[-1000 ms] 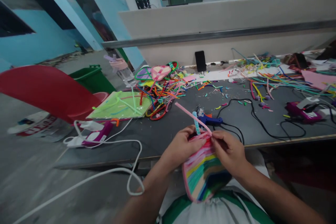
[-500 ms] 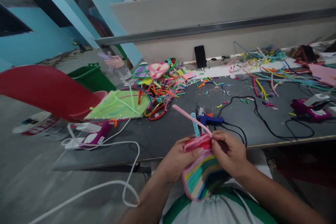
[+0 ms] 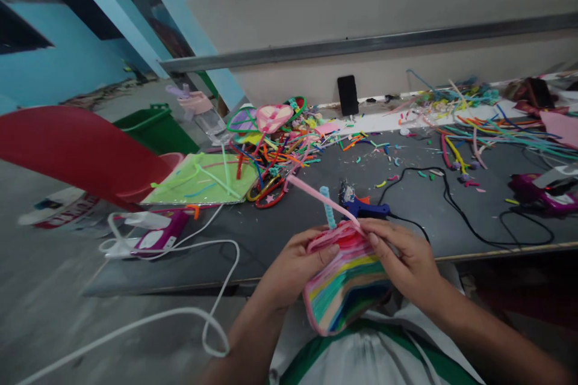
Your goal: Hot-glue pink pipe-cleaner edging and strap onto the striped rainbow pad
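Between my hands, over my lap at the table's front edge, is a rainbow-striped pouch [image 3: 341, 289] made of fuzzy pipe cleaners, with a pink rim. My left hand [image 3: 300, 261] is closed on its upper left side, thumb across the front. At the upper right corner my right hand [image 3: 401, 249] pinches the rim and the base of a pink pipe cleaner [image 3: 316, 194], whose free end sticks out up and left. Behind the pouch a light blue twisted strip [image 3: 327, 207] stands up. A blue glue gun [image 3: 368, 207] lies just beyond my right hand.
On the grey table [image 3: 266, 246], a heap of coloured pipe cleaners [image 3: 280, 156], red-handled scissors [image 3: 271, 195] and a green sheet [image 3: 208, 177] lie left. A phone [image 3: 347, 95] leans at the back. A black cord [image 3: 447, 192] runs right; a white cable [image 3: 180, 311] hangs left.
Both hands and the pouch have shifted slightly left and up, and the pouch's striped face shows wider. The pink pipe cleaner is still pinched at the rim.
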The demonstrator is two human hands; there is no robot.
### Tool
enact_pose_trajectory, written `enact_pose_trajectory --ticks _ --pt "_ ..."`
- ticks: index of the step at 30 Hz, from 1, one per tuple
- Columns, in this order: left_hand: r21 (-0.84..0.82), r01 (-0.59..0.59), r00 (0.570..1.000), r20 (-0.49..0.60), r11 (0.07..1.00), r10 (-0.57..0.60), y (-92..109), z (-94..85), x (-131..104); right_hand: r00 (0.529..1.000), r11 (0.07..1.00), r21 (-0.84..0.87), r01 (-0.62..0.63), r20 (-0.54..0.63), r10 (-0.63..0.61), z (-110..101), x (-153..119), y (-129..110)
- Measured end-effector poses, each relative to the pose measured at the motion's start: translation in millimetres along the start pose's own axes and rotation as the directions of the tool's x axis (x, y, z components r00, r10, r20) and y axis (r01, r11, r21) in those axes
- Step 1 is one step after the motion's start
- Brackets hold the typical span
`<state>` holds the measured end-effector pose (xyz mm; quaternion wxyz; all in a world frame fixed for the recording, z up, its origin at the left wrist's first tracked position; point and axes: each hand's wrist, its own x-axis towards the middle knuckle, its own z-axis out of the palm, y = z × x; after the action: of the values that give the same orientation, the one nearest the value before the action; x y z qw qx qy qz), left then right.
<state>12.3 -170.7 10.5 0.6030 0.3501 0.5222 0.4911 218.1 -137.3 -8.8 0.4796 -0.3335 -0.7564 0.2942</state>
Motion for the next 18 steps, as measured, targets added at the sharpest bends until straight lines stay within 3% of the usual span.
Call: enact_pose_trajectory --ticks 6,8,11,14,18 --pt "-0.136 0.127 0.99 0.083 0.983 -0.116 7.4 -12.5 6.8 0.985 0.979 0.108 -0.172 -0.01 0.174 -6.2 17.9 -7.5" --pt "-0.142 0.097 0.995 0.005 0.985 -0.097 10.3 -22.2 7.3 0.983 0.985 0.05 -0.165 -0.066 0.169 -12.8 28.5 -4.4" --pt "-0.138 0.032 0.99 -0.129 0.99 -0.05 13.6 -41.2 4.4 0.99 0.972 -0.206 -0.114 -0.106 0.094 -22.9 44.4 14.0" --pt "-0.138 -0.002 0.988 -0.154 0.99 -0.02 12.5 -61.1 -1.1 0.995 0.887 -0.462 0.003 0.089 0.043 -25.1 53.6 42.4" --pt "-0.077 -0.018 0.993 -0.116 0.997 0.009 5.3 -80.6 -8.1 0.931 0.717 -0.692 0.085 0.312 0.191 -14.0 56.4 66.5"
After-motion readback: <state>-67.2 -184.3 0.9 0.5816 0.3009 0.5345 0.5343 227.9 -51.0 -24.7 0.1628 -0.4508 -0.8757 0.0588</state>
